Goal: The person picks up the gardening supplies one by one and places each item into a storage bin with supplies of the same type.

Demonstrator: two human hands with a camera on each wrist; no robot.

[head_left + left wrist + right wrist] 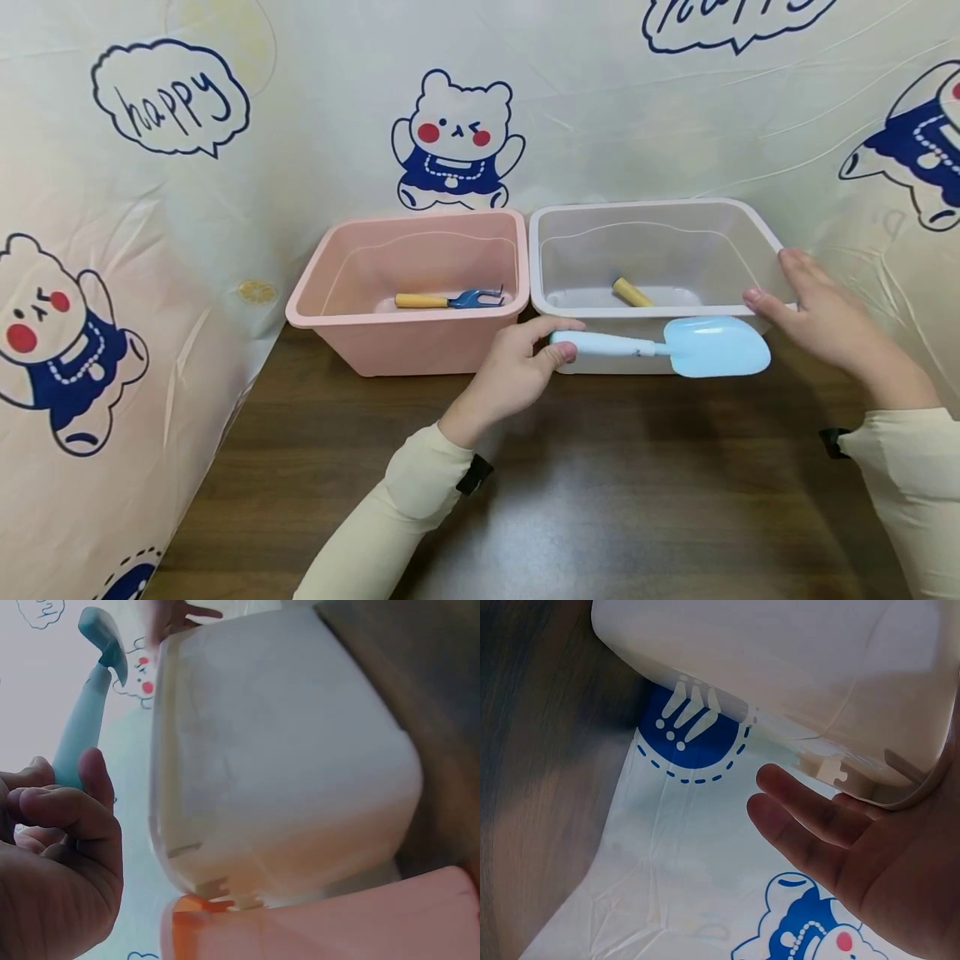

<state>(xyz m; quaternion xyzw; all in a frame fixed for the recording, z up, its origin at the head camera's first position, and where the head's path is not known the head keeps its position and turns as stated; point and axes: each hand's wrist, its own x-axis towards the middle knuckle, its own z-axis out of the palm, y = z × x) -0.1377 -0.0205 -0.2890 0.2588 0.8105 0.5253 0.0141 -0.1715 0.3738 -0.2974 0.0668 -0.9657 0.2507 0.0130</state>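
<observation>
My left hand [513,367] grips the end of the white-blue handle of a light-blue hand trowel [716,346]. The trowel is held level in front of the light-grey bin [637,215], its blade pointing right. At that bin's right front corner my right hand [825,312] rests on the rim, thumb over the edge and fingers along the outside, mostly straight in the right wrist view. Inside the grey bin lies something with a yellow handle [632,292]; the front wall hides the rest. A small garden fork [450,300] with a yellow handle and blue tines lies in the pink bin [420,346].
Both bins stand side by side on a dark wooden table [600,500], close against a printed cloth [322,108] with bears and speech bubbles. The cloth also hangs along the left side.
</observation>
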